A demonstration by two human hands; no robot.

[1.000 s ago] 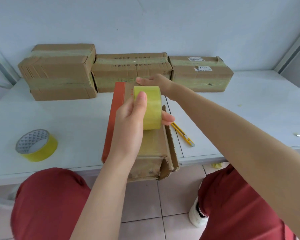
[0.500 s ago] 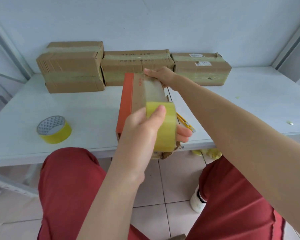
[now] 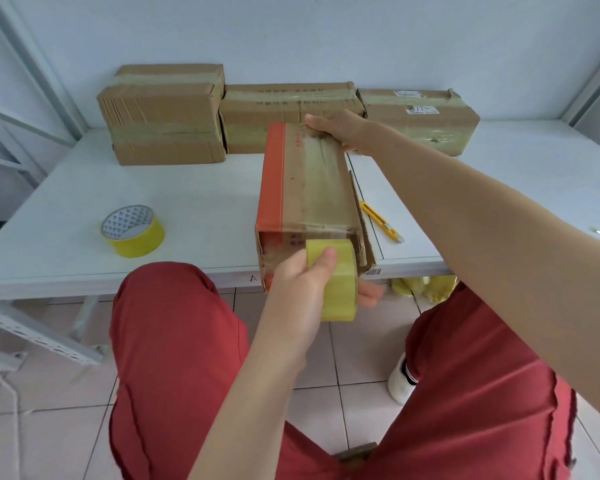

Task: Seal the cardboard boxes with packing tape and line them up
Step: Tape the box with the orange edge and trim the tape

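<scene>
Because the strip must wrap over the near end, the long cardboard box (image 3: 309,188) lies lengthwise from 12 to 6 o'clock on the white table (image 3: 153,188), its 6 o'clock end overhanging the table edge above the person's lap. The left hand (image 3: 298,285) grips the yellow packing tape roll (image 3: 338,285) against that end face, thumb curled over the rim and fingers showing past the far side. At 12 o'clock the right hand (image 3: 336,129) lies across the far top edge with fairly straight fingers, pressing down; I judge it anchors both box and tape start against the pull.

A side flap stands proud along the box's 3 o'clock edge. Just beside it lies a yellow utility knife (image 3: 381,221), within reach for cutting. A spare tape roll (image 3: 132,230) sits at 9 o'clock, well apart. Three taped boxes (image 3: 284,109) line the wall at 12 o'clock, touching one another, with room at 2 o'clock for this one.
</scene>
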